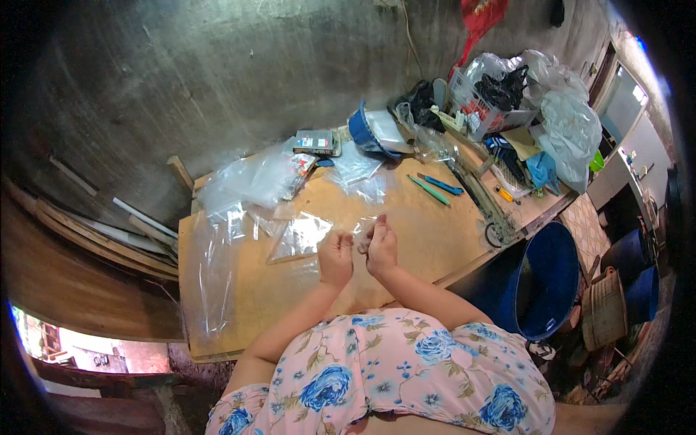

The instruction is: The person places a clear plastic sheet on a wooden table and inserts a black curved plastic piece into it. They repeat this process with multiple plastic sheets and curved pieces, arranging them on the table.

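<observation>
Both my hands are together over the middle of the wooden table [420, 235]. My left hand [336, 259] is closed, its fingers curled in at the thumb. Just beside it, my right hand [381, 248] is closed in a pinch, with a crumpled bit of clear plastic film [363, 247] at its fingers. Whether the left fingers grip the same film is hard to make out. Left of my hands lies a shiny clear plastic bag [301, 236]. A long clear plastic sheet [210, 279] covers the table's left side, and more clear bags [250, 177] are heaped behind it.
Beyond my hands lie a green-handled tool [429, 191] and a blue one [440, 184]. A blue basket [362, 132] leans at the back, near a dark box [317, 142]. Rightward are a long metal device [475, 199], a full crate [500, 119] and a blue barrel [549, 283].
</observation>
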